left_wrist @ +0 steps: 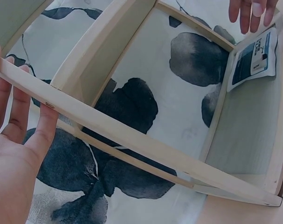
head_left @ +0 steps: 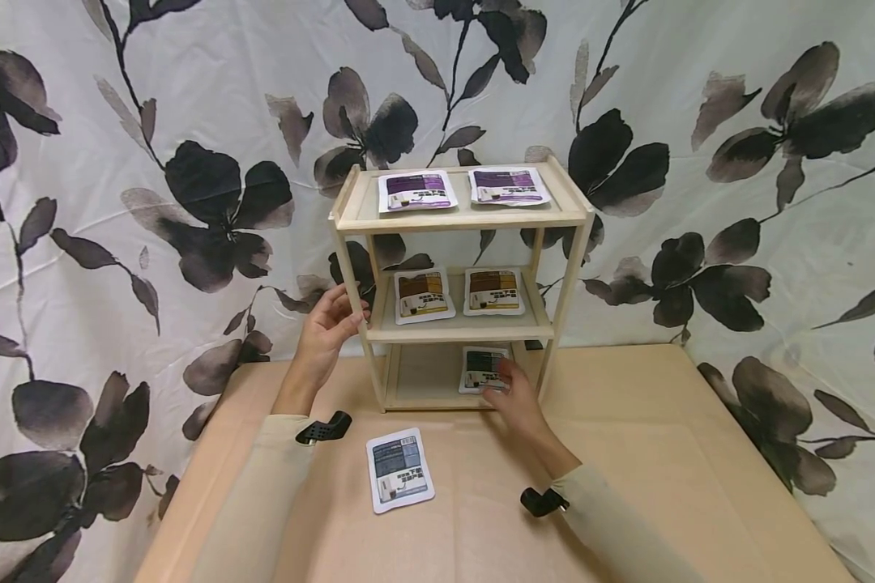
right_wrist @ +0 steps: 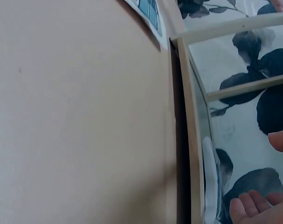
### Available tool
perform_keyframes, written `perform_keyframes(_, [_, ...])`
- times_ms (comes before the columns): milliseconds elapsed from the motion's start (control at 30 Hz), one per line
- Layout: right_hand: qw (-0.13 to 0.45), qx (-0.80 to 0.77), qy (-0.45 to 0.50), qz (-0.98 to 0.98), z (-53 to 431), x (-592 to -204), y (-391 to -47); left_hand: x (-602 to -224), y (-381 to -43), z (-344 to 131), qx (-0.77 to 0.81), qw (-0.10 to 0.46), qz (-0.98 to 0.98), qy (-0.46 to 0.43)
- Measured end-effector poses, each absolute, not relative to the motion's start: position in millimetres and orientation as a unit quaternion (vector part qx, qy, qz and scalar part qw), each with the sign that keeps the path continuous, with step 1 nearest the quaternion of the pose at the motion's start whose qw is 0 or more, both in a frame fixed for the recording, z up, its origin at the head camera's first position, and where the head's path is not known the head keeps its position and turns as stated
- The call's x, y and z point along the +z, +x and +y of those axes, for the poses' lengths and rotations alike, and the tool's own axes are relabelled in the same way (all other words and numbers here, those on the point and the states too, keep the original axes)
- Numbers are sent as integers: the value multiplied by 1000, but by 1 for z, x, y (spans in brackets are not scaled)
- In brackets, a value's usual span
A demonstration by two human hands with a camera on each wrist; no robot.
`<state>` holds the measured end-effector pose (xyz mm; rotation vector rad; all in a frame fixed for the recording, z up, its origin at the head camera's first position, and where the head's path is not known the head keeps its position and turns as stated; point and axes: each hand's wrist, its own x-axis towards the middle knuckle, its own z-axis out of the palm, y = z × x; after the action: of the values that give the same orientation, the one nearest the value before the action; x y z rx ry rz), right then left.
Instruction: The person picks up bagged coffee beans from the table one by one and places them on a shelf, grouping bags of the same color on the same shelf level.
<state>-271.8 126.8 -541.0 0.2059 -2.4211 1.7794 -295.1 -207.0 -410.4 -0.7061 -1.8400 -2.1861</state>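
Note:
A small three-tier wooden rack (head_left: 424, 376) stands on the table. My left hand (head_left: 319, 346) grips its front left post (left_wrist: 127, 132), thumb in front and fingers behind. Low on the right, my right hand (head_left: 519, 407) is in front of a dark-labelled flat pouch (head_left: 481, 364) on the bottom shelf. The left wrist view shows this pouch (left_wrist: 253, 58) apart from the fingers of the right hand (left_wrist: 253, 11). In the right wrist view, the right hand (right_wrist: 262, 210) has loose fingers and holds nothing. A blue-grey pouch (head_left: 399, 470) lies on the table before the rack.
Two purple pouches (head_left: 417, 192) (head_left: 509, 186) lie on the top shelf. Two brown-and-yellow pouches (head_left: 424, 295) (head_left: 493, 291) are on the middle shelf. Behind the table (head_left: 627, 470) hangs a white cloth (head_left: 437, 48) with dark flowers.

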Motion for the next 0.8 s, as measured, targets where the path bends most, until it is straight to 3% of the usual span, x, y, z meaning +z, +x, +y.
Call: perform_keyframes(800, [-49, 653, 124, -746, 91, -539, -244, -413, -297, -206, -743, 110, -615, -240])
